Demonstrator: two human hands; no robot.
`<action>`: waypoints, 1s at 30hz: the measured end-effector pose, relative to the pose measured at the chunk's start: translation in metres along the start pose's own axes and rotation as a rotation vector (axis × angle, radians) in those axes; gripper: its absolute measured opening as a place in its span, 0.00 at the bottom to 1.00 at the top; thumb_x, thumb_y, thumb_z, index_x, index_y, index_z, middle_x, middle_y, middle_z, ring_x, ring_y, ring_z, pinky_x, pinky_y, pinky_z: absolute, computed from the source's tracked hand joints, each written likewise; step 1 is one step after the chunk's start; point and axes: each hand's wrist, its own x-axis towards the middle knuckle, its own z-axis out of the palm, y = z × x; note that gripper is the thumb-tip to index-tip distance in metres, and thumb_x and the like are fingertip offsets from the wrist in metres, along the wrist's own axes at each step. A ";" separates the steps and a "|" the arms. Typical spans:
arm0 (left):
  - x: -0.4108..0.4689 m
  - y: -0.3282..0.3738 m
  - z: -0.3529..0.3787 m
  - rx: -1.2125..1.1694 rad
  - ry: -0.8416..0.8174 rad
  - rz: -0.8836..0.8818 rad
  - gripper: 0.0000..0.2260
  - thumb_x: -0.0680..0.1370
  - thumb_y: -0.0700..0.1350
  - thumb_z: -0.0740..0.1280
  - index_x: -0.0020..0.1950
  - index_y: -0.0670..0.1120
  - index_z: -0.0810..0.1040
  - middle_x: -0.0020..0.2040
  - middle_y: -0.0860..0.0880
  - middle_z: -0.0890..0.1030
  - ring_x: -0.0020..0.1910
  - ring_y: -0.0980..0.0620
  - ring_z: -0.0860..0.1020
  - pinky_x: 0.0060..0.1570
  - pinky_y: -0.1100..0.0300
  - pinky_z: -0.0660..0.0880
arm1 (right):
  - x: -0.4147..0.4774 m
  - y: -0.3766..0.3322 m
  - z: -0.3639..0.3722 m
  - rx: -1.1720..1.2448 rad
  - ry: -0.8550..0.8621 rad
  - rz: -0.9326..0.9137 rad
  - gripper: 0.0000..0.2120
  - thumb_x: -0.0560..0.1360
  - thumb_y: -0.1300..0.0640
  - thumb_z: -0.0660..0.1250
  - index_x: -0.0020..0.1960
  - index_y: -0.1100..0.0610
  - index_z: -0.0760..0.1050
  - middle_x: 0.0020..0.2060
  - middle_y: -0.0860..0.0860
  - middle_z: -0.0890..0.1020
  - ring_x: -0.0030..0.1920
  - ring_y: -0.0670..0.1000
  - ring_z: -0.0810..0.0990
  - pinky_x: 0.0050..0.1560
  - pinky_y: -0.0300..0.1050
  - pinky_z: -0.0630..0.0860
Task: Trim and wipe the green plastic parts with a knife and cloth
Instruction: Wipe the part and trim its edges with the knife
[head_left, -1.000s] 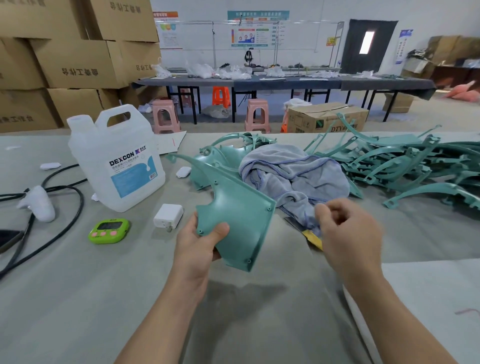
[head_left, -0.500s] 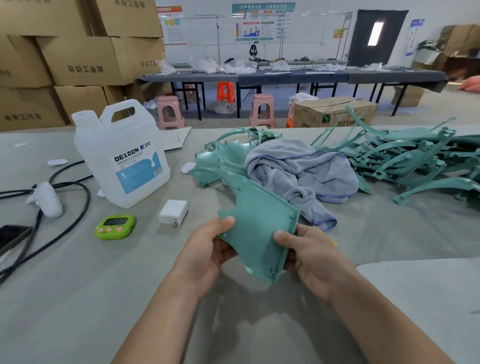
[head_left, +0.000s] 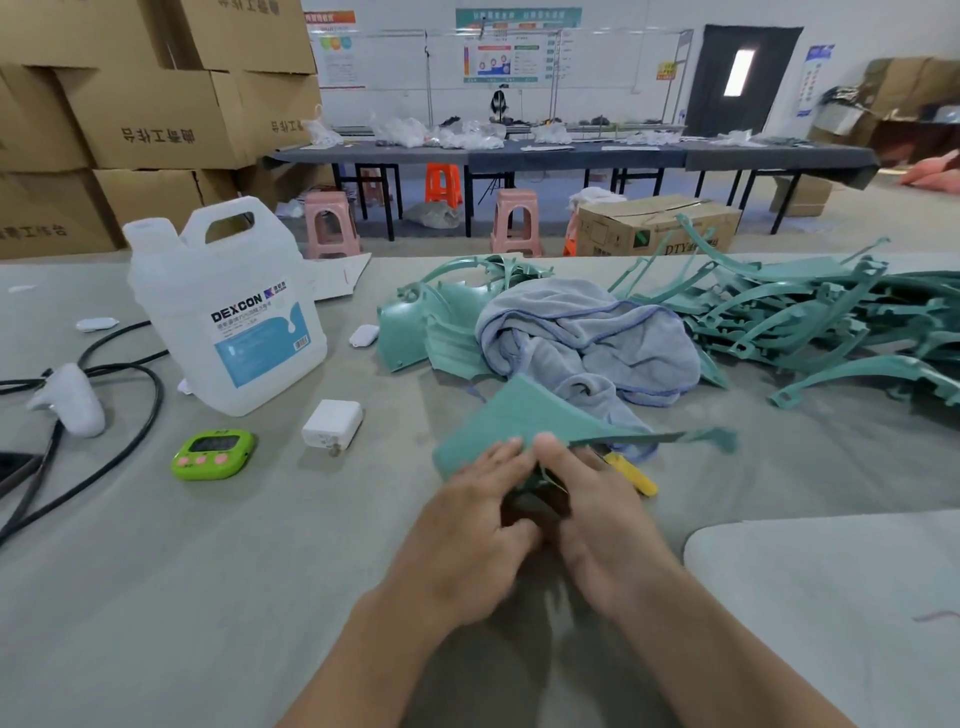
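On the grey table (head_left: 208, 597) stands a white DEXCON jug (head_left: 228, 312), cap on; I cannot tell how full it is through the cloudy wall. Past the far edge sits a cardboard box marked DTY (head_left: 654, 228), its contents hidden.

Both hands hold one green plastic part (head_left: 514, 421) just above the table. The left hand (head_left: 467, 525) and right hand (head_left: 602, 514) pinch its near edge side by side, thumbs on top, fingers curled beneath. The part's thin arm points right.

A yellow-handled knife (head_left: 631, 473) lies just beyond the right hand. The grey-blue cloth (head_left: 587, 343) is heaped over other green shells (head_left: 410, 332), beside a pile of green strips (head_left: 810, 322).
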 end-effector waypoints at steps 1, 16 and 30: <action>0.001 0.000 -0.001 -0.020 0.067 -0.010 0.30 0.73 0.49 0.65 0.76 0.57 0.70 0.79 0.59 0.65 0.77 0.66 0.56 0.78 0.63 0.52 | 0.005 -0.003 -0.005 0.022 0.065 0.051 0.08 0.82 0.59 0.66 0.56 0.62 0.81 0.52 0.62 0.86 0.49 0.60 0.86 0.53 0.57 0.82; 0.006 -0.034 -0.005 -0.280 0.525 -0.370 0.21 0.76 0.59 0.59 0.42 0.42 0.78 0.38 0.44 0.81 0.41 0.45 0.77 0.44 0.52 0.75 | 0.003 -0.013 -0.009 -0.161 -0.013 0.109 0.11 0.80 0.64 0.60 0.54 0.60 0.82 0.45 0.56 0.87 0.40 0.52 0.85 0.41 0.52 0.84; -0.014 0.070 0.000 -0.839 0.296 -0.374 0.17 0.82 0.46 0.64 0.36 0.47 0.85 0.37 0.51 0.85 0.33 0.56 0.81 0.30 0.65 0.74 | -0.079 -0.066 -0.046 -0.238 0.217 -0.050 0.10 0.83 0.60 0.62 0.51 0.59 0.82 0.45 0.53 0.88 0.41 0.52 0.86 0.41 0.47 0.79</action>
